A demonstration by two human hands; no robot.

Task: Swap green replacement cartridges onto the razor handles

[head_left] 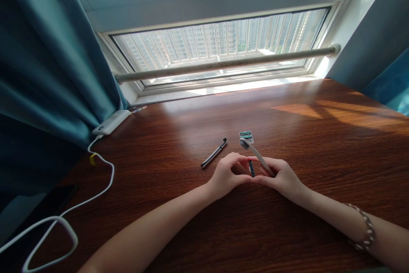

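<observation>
brown tabletop (179, 124), far edge (223, 93) distant: left hand (225, 176) pinches black piece (252, 169); right hand (284, 179) grips it and toothbrush (260, 159)

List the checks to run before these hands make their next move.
1. Small dark piece held at the fingertips of left hand and right hand: ok.
2. Toothbrush in the right hand, bristles clear of the fingers: ok.
3. Left hand free: not ok, it is on the small dark piece.
4. Grey-and-black handle on the table, apart from both hands: ok.
5. Bristles clear of the pack: cannot tell, they overlap in view.
6. White cable away from both hands: ok.
</observation>
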